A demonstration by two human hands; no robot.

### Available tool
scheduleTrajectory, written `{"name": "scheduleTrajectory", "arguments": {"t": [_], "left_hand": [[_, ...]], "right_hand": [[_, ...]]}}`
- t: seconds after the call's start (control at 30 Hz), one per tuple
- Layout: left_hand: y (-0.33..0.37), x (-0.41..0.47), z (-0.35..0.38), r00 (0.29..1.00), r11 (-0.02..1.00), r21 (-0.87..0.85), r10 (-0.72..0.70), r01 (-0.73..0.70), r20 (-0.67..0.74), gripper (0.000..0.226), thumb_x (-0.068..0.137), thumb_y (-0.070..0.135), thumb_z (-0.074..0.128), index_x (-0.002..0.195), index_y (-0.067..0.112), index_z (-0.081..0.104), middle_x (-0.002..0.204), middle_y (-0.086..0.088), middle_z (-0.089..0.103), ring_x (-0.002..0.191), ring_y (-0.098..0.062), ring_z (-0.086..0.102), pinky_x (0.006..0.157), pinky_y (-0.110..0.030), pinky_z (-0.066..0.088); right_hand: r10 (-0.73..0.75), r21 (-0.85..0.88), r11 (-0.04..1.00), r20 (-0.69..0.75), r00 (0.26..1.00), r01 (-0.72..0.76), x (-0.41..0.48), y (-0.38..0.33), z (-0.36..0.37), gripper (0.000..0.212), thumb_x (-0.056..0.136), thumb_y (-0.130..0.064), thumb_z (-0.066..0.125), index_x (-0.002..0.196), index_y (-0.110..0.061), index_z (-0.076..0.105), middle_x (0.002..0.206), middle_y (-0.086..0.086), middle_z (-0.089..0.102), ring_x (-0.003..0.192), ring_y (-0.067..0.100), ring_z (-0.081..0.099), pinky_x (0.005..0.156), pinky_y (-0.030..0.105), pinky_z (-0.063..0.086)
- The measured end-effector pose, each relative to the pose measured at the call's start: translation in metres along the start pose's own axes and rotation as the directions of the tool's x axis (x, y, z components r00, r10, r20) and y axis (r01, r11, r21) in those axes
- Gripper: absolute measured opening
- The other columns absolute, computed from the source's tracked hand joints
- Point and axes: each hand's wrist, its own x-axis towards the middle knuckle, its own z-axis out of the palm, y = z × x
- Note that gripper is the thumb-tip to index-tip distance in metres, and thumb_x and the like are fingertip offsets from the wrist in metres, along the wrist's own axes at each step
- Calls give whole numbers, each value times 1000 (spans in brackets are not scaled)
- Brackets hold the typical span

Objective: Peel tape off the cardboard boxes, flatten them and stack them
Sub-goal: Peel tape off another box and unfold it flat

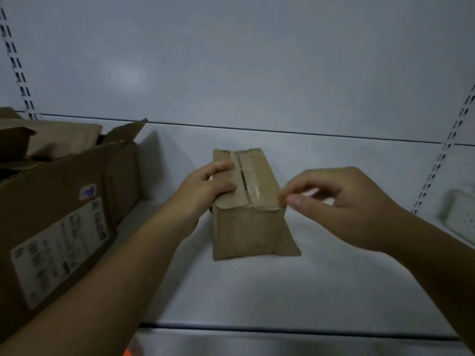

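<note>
Fingers (pixel 226 167) of the left hand (pixel 205 186) lie flat and spread on the top left half of the small box (pixel 246 201), pressing it down without gripping. Right hand (pixel 344 204) is beside the box's near right top corner; its thumb and forefinger are pinched together on what appears to be the tape (pixel 246 181) end at that corner. Motion blur hides the exact contact.

Location: the small box stands near the middle of a white shelf (pixel 257 291), long axis running away from the viewer. One strip of clear tape runs along the top seam. A loose flap sticks out at the near right bottom corner.

Clearance: bare shelf lies in front of the box up to the front edge, behind it up to the back panel (pixel 257 60), and to the right. To the left, a large open box (pixel 59 214) stands well apart from the small one, with a printed label (pixel 61 247) on its near side and cardboard pieces inside.

Count: two boxes, two hands, one tape strip. One pale object (pixel 460 214) at the right edge is too blurred to identify.
</note>
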Motion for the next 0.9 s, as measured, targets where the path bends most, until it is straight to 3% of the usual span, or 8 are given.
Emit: {"name": "scheduleTrajectory", "arguments": {"t": [0.07,0.13,0.23,0.37,0.43,0.5,0.67,0.9], "left_hand": [[-1,10,1,996,994,79,-81,78,35,24,84,11,59,101,27,66,102,-1,65,85,-16,59,74,-29,43],[-3,20,-1,992,982,149,-123,116,41,19,84,19,57,94,31,68,103,1,66,91,-17,57,76,-32,41],[-13,24,-4,992,983,162,-104,92,66,18,84,30,55,97,35,67,106,5,66,98,-17,58,83,-33,43],[-32,18,9,990,983,-146,91,-106,-108,24,90,37,53,105,24,67,107,1,70,103,-16,64,90,-33,47],[-33,11,6,953,960,-77,252,-268,-169,28,85,47,54,100,27,67,106,6,70,101,-11,64,81,-27,50],[-33,6,-2,937,937,32,349,-348,-7,41,73,60,64,106,36,62,116,13,64,112,-7,59,84,-24,50],[-45,5,-1,948,950,166,225,-264,225,95,49,24,83,132,41,39,128,16,54,118,-10,56,87,-30,53],[-43,3,-8,933,952,169,196,-255,302,85,56,8,67,131,40,40,125,8,54,113,-14,57,87,-36,52]], "right_hand": [[-99,-170,980,35,994,104,20,22,12,46,76,-62,50,119,-47,51,131,-32,44,125,-7,39,105,21,35],[-80,-212,970,180,980,119,35,47,31,65,76,-60,60,135,-43,39,136,-32,27,131,-11,21,104,8,14],[-119,-28,992,30,992,120,43,74,59,61,73,-44,73,127,-29,52,129,-23,44,121,-8,37,98,4,25],[-151,113,978,-196,969,175,46,88,80,50,67,-41,70,113,-23,62,121,-10,58,118,-2,47,101,13,34],[-162,102,976,-260,952,194,46,92,81,43,71,-41,67,111,-25,61,118,-12,58,116,3,50,100,20,38],[-181,101,969,-337,924,226,47,95,81,32,81,-41,58,109,-25,59,114,-16,58,112,6,54,97,24,41],[-214,108,953,-421,881,283,47,96,80,44,97,-49,33,101,-17,63,102,-14,61,103,6,58,90,26,45],[-208,110,957,-383,900,268,43,94,80,42,96,-50,31,100,-20,60,101,-15,59,106,-1,54,91,21,42]]}}
